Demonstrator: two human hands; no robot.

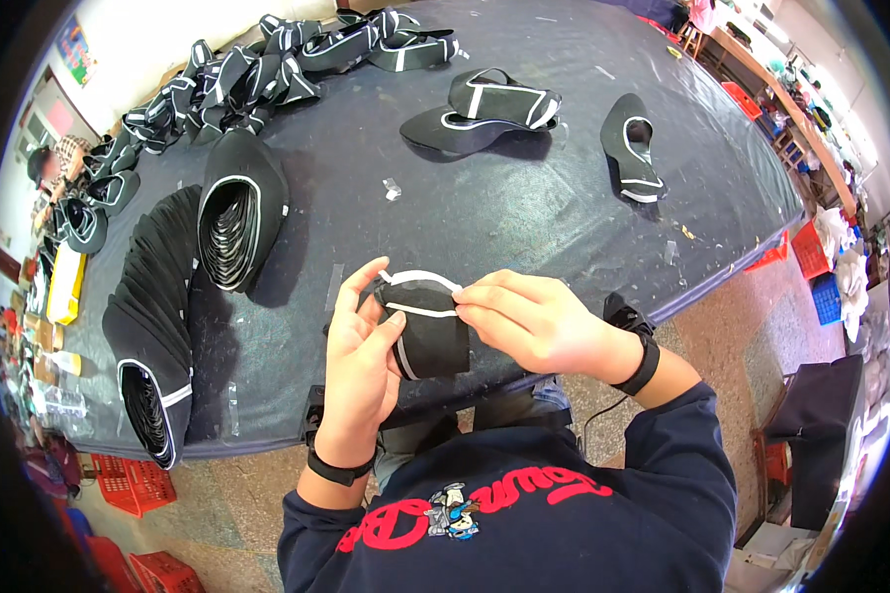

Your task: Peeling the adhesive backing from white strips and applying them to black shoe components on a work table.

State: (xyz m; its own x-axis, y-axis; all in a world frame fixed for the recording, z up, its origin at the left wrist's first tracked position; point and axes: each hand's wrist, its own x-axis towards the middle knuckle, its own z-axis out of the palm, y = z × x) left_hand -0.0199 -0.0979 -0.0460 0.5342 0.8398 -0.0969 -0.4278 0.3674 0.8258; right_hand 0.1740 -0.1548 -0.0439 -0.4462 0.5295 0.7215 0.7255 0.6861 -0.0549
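Note:
Between my two hands is a black fabric piece (435, 341) with white edging strips, shaped like part of a shoe upper. My left hand (361, 331) grips its left side, thumb on the front and fingers behind, index finger raised near the top corner. My right hand (539, 321) pinches the upper right corner, at the end of the curved white strip (420, 278). The piece is held over the near edge of the dark-covered table (346, 212). To the left lie nested stacks of similar black pieces, one long stack (153, 287) and one shorter stack (242, 188).
Two black pieces (480, 114) lie stacked ahead, with a single black piece (635, 148) farther right. A heap of black pieces (237, 84) lines the far left edge. Red crates (133, 482) stand on the floor at left. Another person (64, 163) is at the far left.

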